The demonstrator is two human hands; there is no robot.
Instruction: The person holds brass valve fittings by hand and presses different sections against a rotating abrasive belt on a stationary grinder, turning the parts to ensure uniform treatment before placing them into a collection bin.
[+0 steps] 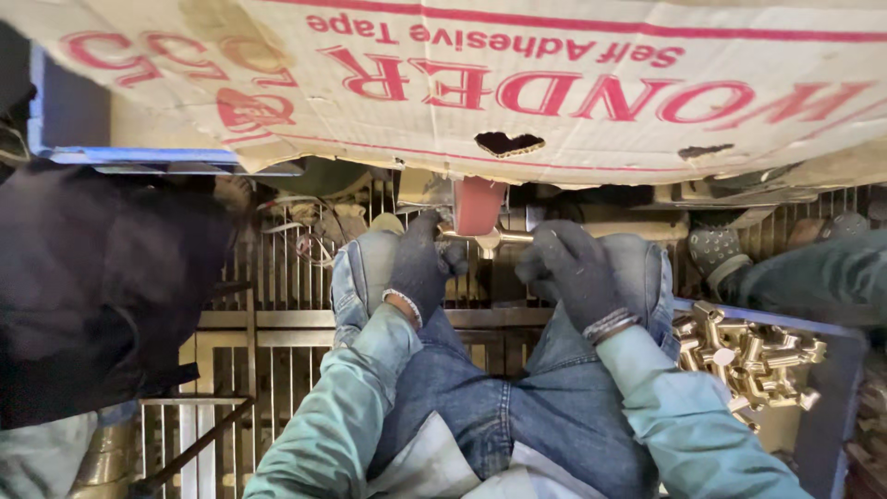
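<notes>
Here both gloved hands, left hand [420,268] and right hand [568,268], close on a brass fitting [487,240], steadying it against the reddish wheel [479,205].

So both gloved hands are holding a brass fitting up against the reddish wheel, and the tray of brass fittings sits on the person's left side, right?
Not quite: the head view shows the tray of brass fittings on the person's right. The left hand and right hand, both gloved, do hold a brass fitting at the reddish wheel.

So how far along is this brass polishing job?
Hard to tell. In hand: the left hand and right hand, both gloved, hold one brass fitting against the reddish wheel. A tray on the right holds a heap of brass fittings; whether finished or waiting is unclear.
</notes>
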